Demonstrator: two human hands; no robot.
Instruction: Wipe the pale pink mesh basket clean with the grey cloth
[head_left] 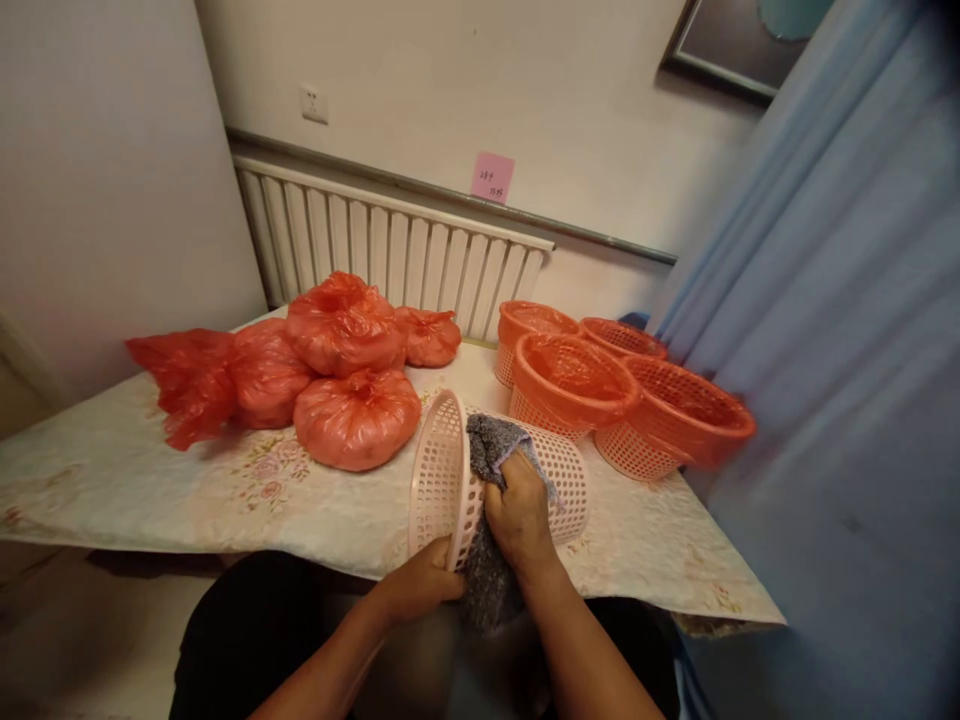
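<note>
A pale pink perforated plastic basket (564, 470) lies on its side at the table's front edge, its mouth facing left. My left hand (424, 580) is closed on the lower part of its rim. In my right hand (521, 512) a dark grey cloth (491, 590) is bunched and pressed against the basket's outer side, just right of the rim. Part of the cloth hangs down below the hand, over the table edge. The fingertips of the left hand are partly hidden by the rim.
Several tied red plastic bags (358, 418), filled and bulging, sit at the left of the table. Several baskets lined with red bags (574, 375) stand at the right. A flowered cloth (360, 510) covers the table. Behind are a radiator (390, 250) and, rightward, a blue curtain (817, 330).
</note>
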